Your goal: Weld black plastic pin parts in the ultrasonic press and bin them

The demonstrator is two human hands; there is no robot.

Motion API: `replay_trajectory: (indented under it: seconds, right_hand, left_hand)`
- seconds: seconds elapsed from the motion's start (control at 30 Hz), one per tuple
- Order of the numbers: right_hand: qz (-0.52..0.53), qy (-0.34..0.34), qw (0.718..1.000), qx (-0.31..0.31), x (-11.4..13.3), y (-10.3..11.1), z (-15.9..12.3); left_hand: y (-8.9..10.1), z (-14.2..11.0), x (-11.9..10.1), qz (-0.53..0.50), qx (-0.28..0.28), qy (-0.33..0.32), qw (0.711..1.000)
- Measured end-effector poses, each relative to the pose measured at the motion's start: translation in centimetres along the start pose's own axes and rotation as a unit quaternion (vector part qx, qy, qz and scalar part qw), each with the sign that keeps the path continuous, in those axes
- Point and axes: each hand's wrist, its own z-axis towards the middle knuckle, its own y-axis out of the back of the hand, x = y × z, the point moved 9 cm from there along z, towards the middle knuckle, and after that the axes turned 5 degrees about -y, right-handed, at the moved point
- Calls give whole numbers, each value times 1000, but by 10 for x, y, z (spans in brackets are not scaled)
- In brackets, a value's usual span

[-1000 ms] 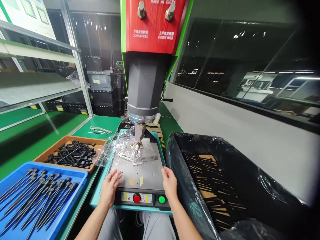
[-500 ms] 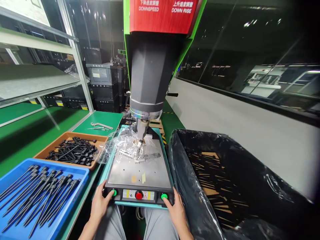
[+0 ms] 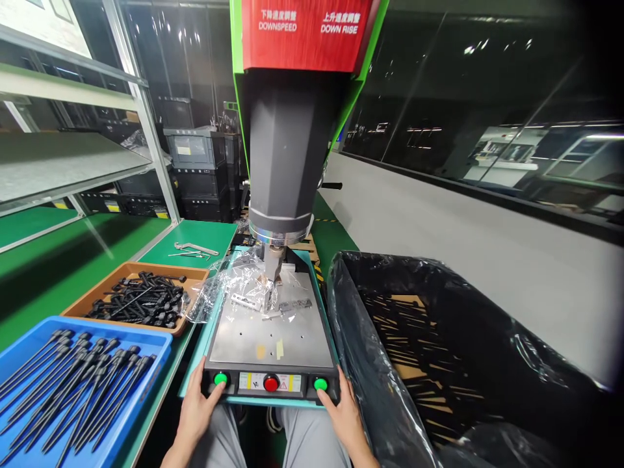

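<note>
Control panel [image 3: 305,385] is flanked by the left hand [image 3: 197,409] and the right hand [image 3: 345,409], its long axis running crosswise between them. Each hand is loosely spread, fingers laid along the panel's outer end, thumb apart; nothing is seen grasped. The left green button [image 3: 221,378] is set at the left thumb's tip, just inward, and the right green button [image 3: 320,385] is likewise placed for the right, each nearest its own hand. Both round faces are turned upward; whether either is pressed cannot be told. A red button [image 3: 271,383] is set between. Beyond, above a metal plate [image 3: 244,351], a horn [image 3: 273,263] is pointed downward, its long axis near upright, beside clear plastic film [image 3: 207,296].
</note>
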Motion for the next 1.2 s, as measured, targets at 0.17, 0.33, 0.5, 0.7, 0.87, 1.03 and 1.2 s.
replay_trajectory:
  seconds: [0.17,0.33,0.5,0.7,0.87,1.03,1.2]
  right_hand:
    - [4,-7,1000,7,0,-1,-1]
    - [2,-2,1000,3,-3,-2,-2]
    - [6,6,1000,-6,-8,-3,-1]
    - [17,5,1000,-10,-9,-2,-1]
    - [30,-2,1000,-2,-8,-2,-1]
    - [56,-9,998,-1,-4,1,-2]
    - [128,-22,991,18,-10,-1,-1]
  left_hand:
    - [-4,-2,1,-3,11,2,1000]
    - [-4,-2,2,-1,13,6,1000]
    - [-7,0,1,13,29,-3,999]
    - [8,-1,-16,27,-25,43,998]
    - [1,2,-79,-74,-45,-39,995]
    - [-64,23,-97,-348,63,136,925]
    - [-112,47,-112,-542,85,274,790]
